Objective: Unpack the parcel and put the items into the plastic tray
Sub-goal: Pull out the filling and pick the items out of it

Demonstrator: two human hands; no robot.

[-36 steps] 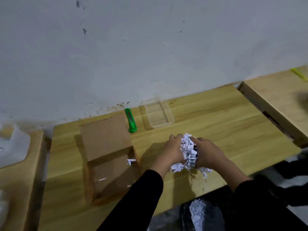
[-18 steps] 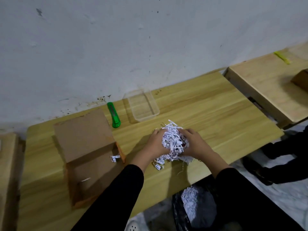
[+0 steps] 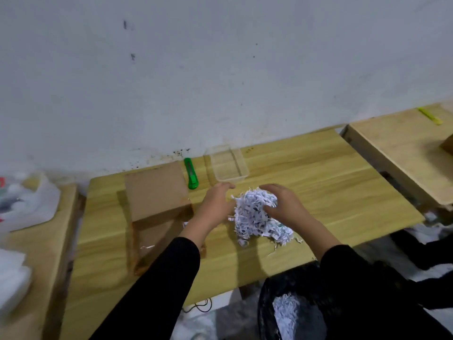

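A clump of white shredded paper [image 3: 255,214] lies on the wooden table [image 3: 331,192] in front of me. My right hand [image 3: 284,204] is curled over its right side and grips it. My left hand [image 3: 217,204] is at the clump's left edge with fingers extended, touching or just off the paper. The open cardboard parcel [image 3: 157,207] lies to the left, lid flap raised, with its inside nearly bare. The clear plastic tray [image 3: 229,164] stands by the wall, just beyond my hands, with nothing visible in it.
A green utility knife [image 3: 191,173] lies between parcel and tray. A black bin bag [image 3: 291,307] holding shredded paper sits below the table's near edge. A second wooden table [image 3: 404,153] stands at right, and plastic bags [image 3: 29,202] lie at left.
The clump has loosened and spread toward the table's near edge. My left hand has come off the paper's side and opened. The camera has shifted.
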